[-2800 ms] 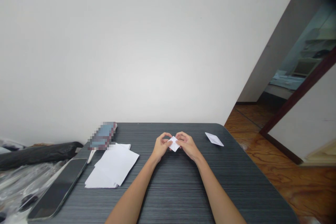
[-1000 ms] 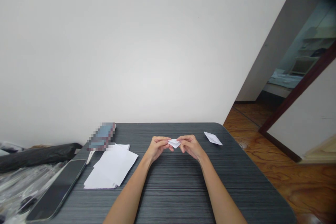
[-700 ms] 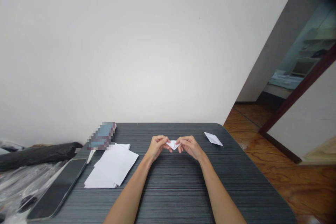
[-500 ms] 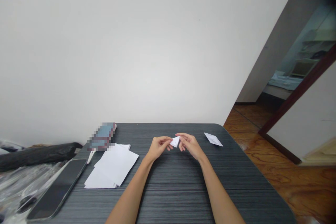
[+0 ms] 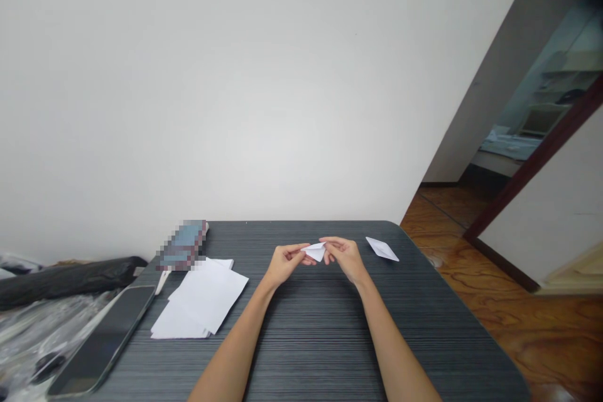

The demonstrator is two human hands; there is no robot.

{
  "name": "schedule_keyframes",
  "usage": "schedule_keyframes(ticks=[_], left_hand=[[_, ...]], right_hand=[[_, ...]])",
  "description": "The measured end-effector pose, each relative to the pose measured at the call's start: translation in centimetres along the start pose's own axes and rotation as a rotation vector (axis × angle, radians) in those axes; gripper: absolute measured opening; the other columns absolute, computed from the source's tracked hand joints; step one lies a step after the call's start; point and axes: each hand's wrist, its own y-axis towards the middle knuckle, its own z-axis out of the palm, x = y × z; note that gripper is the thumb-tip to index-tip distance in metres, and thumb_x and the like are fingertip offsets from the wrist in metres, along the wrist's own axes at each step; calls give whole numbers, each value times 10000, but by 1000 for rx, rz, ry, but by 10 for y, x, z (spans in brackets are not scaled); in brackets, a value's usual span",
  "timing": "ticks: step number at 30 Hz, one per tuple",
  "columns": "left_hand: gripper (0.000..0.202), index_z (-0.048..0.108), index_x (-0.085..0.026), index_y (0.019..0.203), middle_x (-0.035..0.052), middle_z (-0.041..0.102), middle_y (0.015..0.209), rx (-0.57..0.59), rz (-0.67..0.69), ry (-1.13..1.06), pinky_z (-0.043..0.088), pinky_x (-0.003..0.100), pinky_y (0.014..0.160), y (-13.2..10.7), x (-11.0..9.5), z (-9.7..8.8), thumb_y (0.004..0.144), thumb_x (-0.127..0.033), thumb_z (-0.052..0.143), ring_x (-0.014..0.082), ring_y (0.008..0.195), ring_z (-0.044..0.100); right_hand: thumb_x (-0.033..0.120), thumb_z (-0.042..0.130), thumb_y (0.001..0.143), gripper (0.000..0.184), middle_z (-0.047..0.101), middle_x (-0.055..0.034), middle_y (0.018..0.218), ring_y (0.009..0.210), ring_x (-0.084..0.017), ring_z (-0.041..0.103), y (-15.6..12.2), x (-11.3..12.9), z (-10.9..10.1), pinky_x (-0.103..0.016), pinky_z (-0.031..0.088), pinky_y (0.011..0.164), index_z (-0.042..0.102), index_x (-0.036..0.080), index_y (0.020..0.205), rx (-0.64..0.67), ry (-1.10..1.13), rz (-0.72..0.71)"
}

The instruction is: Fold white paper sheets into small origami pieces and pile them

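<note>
Both my hands meet above the middle of the dark striped table (image 5: 330, 339). Between them is a small folded white paper piece (image 5: 315, 252). My left hand (image 5: 284, 264) pinches its left end with thumb and fingers closed. My right hand (image 5: 344, 257) pinches its right end, fingers curled over it. The piece is held just above the tabletop. A finished folded white paper shape (image 5: 382, 249) lies flat on the table to the right of my right hand.
A loose stack of white sheets (image 5: 200, 298) lies left of my arms. A dark phone (image 5: 101, 339) rests at the table's left edge, a blurred box (image 5: 183, 244) behind the sheets. A black bundle (image 5: 66, 279) sits off the left side; wooden floor (image 5: 518, 326) lies right.
The paper piece has been turned and refolded between my fingers, from a flat diamond to a narrower shape. My hands have risen slightly and shifted a little right.
</note>
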Motion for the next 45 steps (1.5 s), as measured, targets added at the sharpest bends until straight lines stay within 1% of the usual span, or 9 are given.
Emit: schedule_keyframes(ticks=[9,13,17,20,22,26,30,40,45], left_hand=[[234,621,-62,728,95,656,691,-187,32,-83,495,335,690,0,0,-2,637,-276,605,205,647,628],[189,576,-76,704,72,639,612,-244,83,-89,490,270,547,0,-4,-11,670,-260,550,176,550,618],[302,551,-84,870,7,570,470,-104,-34,0,379,174,334,2,-3,-9,722,-337,480,119,367,542],[464,584,-42,776,76,588,507,105,-210,9,333,162,287,2,0,-1,761,-460,383,134,366,549],[518,593,-25,714,127,612,574,181,-279,-26,368,173,317,1,2,4,763,-489,369,150,403,572],[471,610,-16,745,152,635,652,166,-313,-87,471,220,503,-2,-1,7,740,-460,454,176,538,617],[449,618,-23,763,150,642,689,189,-306,-87,483,259,605,-3,-6,7,721,-451,492,191,602,624],[438,591,-57,746,119,637,667,241,-202,78,489,265,550,-6,-5,9,728,-473,457,198,575,625],[407,569,-83,733,94,640,696,219,-116,257,474,234,517,-8,0,9,747,-462,420,201,613,628]], right_hand=[[211,522,694,154,590,-5,463,437,-102,511,0,2,-5,-234,357,463,624,128,774,5,17,-98],[199,525,696,142,592,-5,466,441,-104,522,-2,5,-10,-230,356,457,622,127,772,35,4,-122],[204,530,696,140,579,1,457,428,-107,529,-5,4,0,-224,350,438,623,128,767,134,-15,-92],[204,531,694,144,572,7,462,433,-107,535,-6,3,8,-224,357,440,628,130,771,177,-41,-68],[202,528,697,147,573,7,474,445,-106,540,-7,2,10,-227,369,452,630,131,778,191,-55,-60],[194,519,704,148,575,6,485,461,-105,543,-8,3,7,-231,383,471,631,129,776,216,-71,-56],[199,523,700,144,579,6,486,461,-106,544,-8,6,5,-233,392,478,625,130,775,241,-54,-37],[301,541,701,208,570,8,489,393,-94,512,-6,3,6,-208,336,398,598,120,788,201,-47,48],[312,573,672,189,541,16,437,376,-95,502,-4,-5,5,-199,320,381,583,123,666,196,-63,63]])
